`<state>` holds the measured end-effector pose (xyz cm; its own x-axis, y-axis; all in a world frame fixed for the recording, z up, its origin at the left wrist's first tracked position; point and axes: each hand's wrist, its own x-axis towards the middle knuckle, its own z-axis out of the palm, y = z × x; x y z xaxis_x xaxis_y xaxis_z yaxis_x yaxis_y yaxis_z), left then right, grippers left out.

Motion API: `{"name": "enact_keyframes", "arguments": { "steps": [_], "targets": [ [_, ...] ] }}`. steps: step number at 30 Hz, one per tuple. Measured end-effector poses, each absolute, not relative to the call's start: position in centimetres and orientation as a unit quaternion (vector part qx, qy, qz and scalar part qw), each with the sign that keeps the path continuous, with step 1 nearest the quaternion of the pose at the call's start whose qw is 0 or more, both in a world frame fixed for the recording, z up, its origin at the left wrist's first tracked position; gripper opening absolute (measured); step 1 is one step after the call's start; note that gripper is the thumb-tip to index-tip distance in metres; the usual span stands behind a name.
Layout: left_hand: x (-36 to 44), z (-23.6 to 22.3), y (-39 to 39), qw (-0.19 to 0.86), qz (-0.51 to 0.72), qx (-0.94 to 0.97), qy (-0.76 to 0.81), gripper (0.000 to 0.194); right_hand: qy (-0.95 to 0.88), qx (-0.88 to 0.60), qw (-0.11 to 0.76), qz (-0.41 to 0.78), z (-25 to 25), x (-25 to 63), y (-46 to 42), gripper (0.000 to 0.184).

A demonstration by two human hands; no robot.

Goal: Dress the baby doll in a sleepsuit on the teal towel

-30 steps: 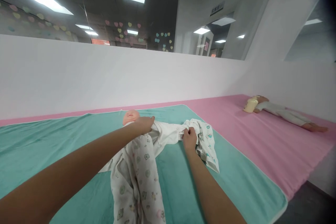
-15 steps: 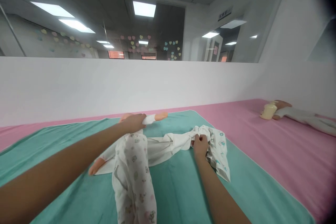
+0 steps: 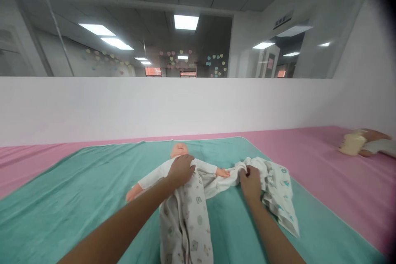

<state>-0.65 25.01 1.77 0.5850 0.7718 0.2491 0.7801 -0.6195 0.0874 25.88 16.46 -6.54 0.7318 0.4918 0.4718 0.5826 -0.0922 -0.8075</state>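
Baby doll (image 3: pixel 201 168): my left hand (image 3: pixel 183 169) on its chest, can't tell grip; right hand (image 3: pixel 251 180) pinches white cloth (image 3: pixel 235 175).

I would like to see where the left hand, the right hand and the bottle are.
Left hand (image 3: pixel 182 170): head view, back of the hand.
Right hand (image 3: pixel 251 182): head view, back of the hand.
Bottle (image 3: pixel 352 144): head view, its body.

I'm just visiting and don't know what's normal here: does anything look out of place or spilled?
Nothing looks spilled or visibly damaged. The untidy spot is the white printed cloth at the right hand, beside the doll: it lies crumpled, while the green blanket beneath is spread out.
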Motion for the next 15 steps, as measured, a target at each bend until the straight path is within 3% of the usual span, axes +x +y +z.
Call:
{"name": "enact_keyframes", "arguments": {
  "steps": [3,7,10,15],
  "targets": [
    [-5.2,-0.5,22.6,-0.057,-0.299,-0.824,-0.478,0.035,-0.473,-0.698,0.527,-0.109,-6.1,22.0,16.4,0.029],
    [-9.1,-4.5,20.6,-0.22,-0.406,-0.713,-0.527,0.04,-0.605,-0.563,0.545,0.141,-6.6,15.1,16.4,0.031],
    [-9.9,-5.9,19.9,-0.314,-0.432,-0.656,-0.533,0.042,-0.587,-0.514,0.551,0.296,-7.3,12.6,16.7,0.042],
    [-10.3,-5.5,19.0,-0.376,-0.388,-0.655,-0.528,0.055,-0.569,-0.509,0.539,0.356,-8.0,12.9,17.0,0.06]
  ]
}}
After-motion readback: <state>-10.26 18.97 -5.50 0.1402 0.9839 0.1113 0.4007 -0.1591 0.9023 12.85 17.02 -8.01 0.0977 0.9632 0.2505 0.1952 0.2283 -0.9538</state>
